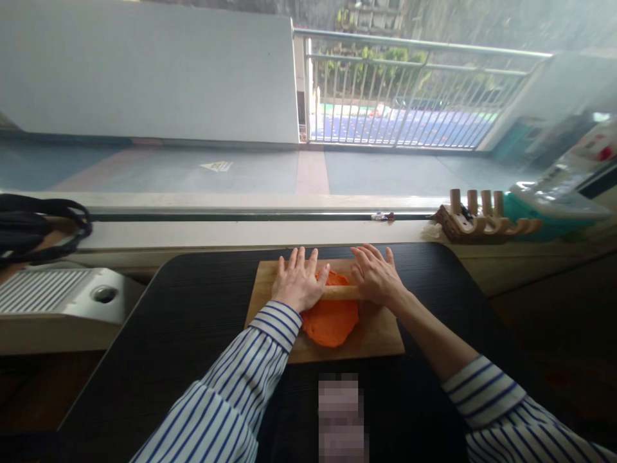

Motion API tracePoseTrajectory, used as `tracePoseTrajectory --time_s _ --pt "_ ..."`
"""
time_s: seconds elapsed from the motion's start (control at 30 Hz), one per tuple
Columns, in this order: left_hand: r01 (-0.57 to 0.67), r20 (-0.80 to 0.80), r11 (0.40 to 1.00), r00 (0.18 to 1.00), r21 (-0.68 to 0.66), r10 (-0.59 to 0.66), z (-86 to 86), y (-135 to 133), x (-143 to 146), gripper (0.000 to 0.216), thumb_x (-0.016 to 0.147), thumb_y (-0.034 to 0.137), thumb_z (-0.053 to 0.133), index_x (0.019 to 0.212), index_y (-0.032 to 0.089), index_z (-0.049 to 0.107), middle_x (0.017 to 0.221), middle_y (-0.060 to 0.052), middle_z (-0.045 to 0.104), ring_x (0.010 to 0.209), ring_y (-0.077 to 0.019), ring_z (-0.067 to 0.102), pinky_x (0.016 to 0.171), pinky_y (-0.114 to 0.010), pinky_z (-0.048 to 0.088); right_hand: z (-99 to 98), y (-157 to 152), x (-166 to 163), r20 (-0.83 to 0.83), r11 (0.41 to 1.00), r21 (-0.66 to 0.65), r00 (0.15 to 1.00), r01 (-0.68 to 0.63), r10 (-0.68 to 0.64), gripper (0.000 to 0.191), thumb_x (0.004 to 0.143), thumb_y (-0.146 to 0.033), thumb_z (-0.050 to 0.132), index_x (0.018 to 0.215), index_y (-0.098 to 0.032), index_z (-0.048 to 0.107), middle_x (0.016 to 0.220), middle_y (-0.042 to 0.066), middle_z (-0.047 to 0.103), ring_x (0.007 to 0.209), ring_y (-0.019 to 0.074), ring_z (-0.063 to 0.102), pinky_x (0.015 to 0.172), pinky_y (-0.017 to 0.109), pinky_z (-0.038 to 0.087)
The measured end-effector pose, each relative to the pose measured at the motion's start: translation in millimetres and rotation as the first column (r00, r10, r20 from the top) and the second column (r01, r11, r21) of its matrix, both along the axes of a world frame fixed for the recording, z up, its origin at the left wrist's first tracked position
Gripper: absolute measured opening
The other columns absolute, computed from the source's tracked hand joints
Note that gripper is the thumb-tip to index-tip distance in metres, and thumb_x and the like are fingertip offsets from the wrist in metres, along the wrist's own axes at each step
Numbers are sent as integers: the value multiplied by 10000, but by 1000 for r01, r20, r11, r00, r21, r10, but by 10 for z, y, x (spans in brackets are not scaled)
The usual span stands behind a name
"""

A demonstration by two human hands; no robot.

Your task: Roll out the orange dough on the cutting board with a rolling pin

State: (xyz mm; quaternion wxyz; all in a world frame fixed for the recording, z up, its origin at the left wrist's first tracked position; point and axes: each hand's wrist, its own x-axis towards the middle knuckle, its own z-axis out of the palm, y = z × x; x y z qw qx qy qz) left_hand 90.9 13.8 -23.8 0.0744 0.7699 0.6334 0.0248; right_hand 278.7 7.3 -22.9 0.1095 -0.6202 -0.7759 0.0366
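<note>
A flattened sheet of orange dough or clay (331,323) lies on a wooden board (299,351) on the black table. Across its upper part runs a wooden rolling pin (341,292). My left hand (299,283) rests palm down over the pin's left end, fingers spread and pointing away from me. Over the right end lies my right hand (378,278), its fingers also stretched out, palm on the pin. Both palms hide the ends of the pin. Part of the orange sheet shows beyond the pin, between my hands.
The black table (193,308) borders a pale window sill (241,233). At the sill's right stand a wooden rack with pegs (482,222) and a teal container (523,209). A white ridged box (91,292) and black straps (58,209) are at the left. A blurred patch covers the near table.
</note>
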Motion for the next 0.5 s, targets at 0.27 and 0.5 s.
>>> tracePoseTrajectory --time_s 0.27,0.5 --pt "-15 26 1000 1000 -3 15 17 153 12 692 900 581 76 1444 193 254 1498 -137 283 1394 -258 204 1102 -512 186 -8 228 8 -52 994 107 999 18 -12 356 901 -278 355 1209 -188 506 1254 107 579 1250 226 407 1069 561 139" --pt "-23 8 999 1000 -32 23 24 54 9 705 893 597 88 1432 189 290 1488 -142 303 1389 -266 217 1101 -514 179 9 120 1 -33 1000 14 999 -3 4 384 901 -294 337 1238 -192 493 1329 107 517 1302 244 337 1045 616 153"
